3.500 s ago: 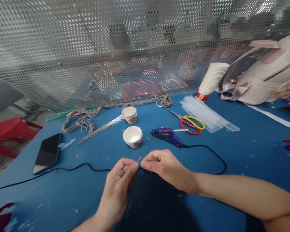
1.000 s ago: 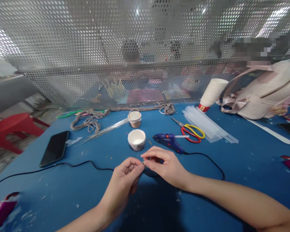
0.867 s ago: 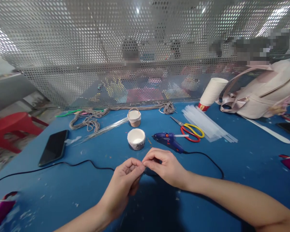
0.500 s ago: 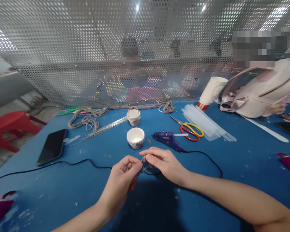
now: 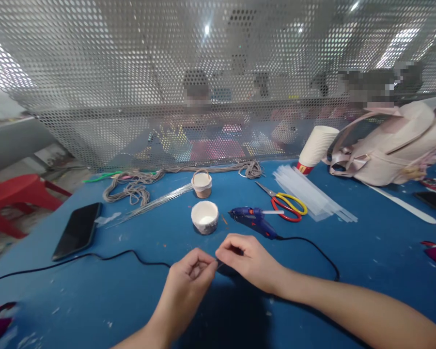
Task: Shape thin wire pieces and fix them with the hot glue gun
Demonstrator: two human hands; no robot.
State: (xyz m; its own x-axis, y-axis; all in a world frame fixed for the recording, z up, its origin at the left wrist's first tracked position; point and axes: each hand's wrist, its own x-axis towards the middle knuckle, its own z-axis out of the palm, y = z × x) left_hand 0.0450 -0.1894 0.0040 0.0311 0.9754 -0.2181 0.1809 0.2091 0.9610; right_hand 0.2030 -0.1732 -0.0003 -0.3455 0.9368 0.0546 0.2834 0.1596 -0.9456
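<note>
My left hand (image 5: 192, 278) is closed in a pinch, thumb against forefinger, on a thin grey strand (image 5: 220, 264). Just right of it, my right hand (image 5: 249, 259) pinches too, its fingertips at the strand's other end. Most of the strand is hidden by my fingers, so its kind is unclear. Beyond the hands stands a small white cup-like bowl (image 5: 205, 218) with a rough rim. Behind it is a little lidded pot (image 5: 202, 185) with a brown base and a thin handle. A blue hot glue gun (image 5: 252, 218) with a clear glue stick lies to the right.
Scissors (image 5: 285, 203) with red and yellow handles lie beside translucent glue sticks (image 5: 312, 194). Paper cups (image 5: 318, 148) lean near a backpack (image 5: 388, 145). At left are a phone (image 5: 78, 230), a black cable (image 5: 119, 253), grey cord (image 5: 131, 186) and thin wires (image 5: 160, 201). Perforated metal panel (image 5: 131, 97) behind.
My hands have come a little lower in view, and my right fingers have curled into a tighter pinch. The dark loop seen below the fingertips is no longer visible. The view has tilted slightly up.
</note>
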